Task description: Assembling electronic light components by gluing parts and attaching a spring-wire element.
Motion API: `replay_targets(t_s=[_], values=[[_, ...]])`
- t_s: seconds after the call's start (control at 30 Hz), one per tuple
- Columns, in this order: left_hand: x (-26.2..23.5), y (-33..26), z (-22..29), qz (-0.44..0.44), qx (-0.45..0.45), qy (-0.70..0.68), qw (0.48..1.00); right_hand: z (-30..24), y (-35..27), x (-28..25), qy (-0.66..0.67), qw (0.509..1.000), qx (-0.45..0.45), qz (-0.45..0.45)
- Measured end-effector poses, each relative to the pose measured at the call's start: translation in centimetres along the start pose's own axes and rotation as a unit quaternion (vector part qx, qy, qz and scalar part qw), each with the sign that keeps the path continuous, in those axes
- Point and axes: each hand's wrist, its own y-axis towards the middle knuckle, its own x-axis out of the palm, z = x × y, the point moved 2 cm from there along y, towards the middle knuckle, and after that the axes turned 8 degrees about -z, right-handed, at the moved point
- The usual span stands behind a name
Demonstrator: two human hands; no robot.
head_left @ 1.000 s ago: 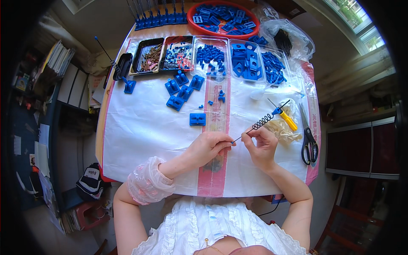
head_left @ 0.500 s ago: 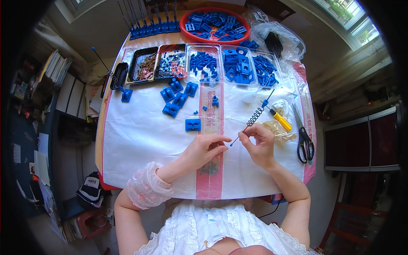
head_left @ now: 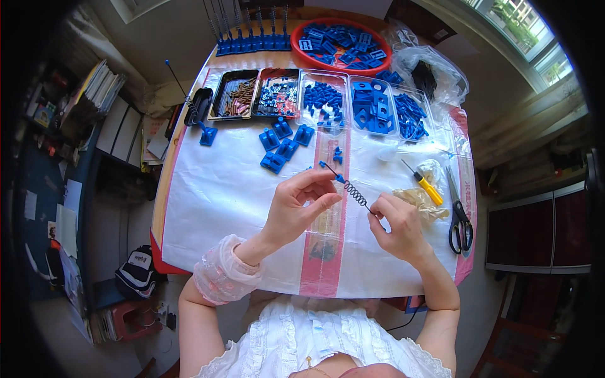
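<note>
Between my hands slants a thin black rod with a coil spring (head_left: 356,194) in its middle. Its upper left end carries a small blue tip (head_left: 322,164), and a blue plastic piece (head_left: 340,178) sits just above the coil. My right hand (head_left: 398,225) pinches the rod at the coil's lower end. Beside the blue piece is my left hand (head_left: 301,205), thumb and forefinger apart; whether a fingertip touches the piece I cannot tell. Several blue base blocks (head_left: 287,149) lie beyond the left hand. Small blue bits (head_left: 338,154) are scattered past the rod.
Trays of screws (head_left: 239,97), nuts (head_left: 277,94) and blue parts (head_left: 372,107) line the far side. Behind them stand a red basin (head_left: 301,58) and a row of upright springs (head_left: 252,44). At right lie a yellow-handled screwdriver (head_left: 430,190), crumpled paper (head_left: 413,200) and black-handled scissors (head_left: 460,227).
The spring rod has swung round: its coil now lies between my hands and a blue-tipped end points away to the upper left. My left hand has moved up beside it. The view has shifted slightly.
</note>
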Motion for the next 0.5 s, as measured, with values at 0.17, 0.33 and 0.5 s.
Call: replay_targets(t_s=[0.17, 0.33, 0.5], values=[[-0.5, 0.1, -0.6, -0.011, -0.059, -0.028, 0.998, -0.1, -0.1, -0.1, -0.014, 0.999, 0.006, -0.035], [-0.4, 0.2, -0.8, -0.025, -0.084, -0.037, 0.995, -0.2, -0.2, -0.4, -0.04, 0.998, 0.01, -0.054], [-0.5, 0.2, -1.0, -0.029, -0.096, -0.032, 0.994, -0.2, -0.3, -0.7, -0.04, 0.997, 0.01, -0.065]])
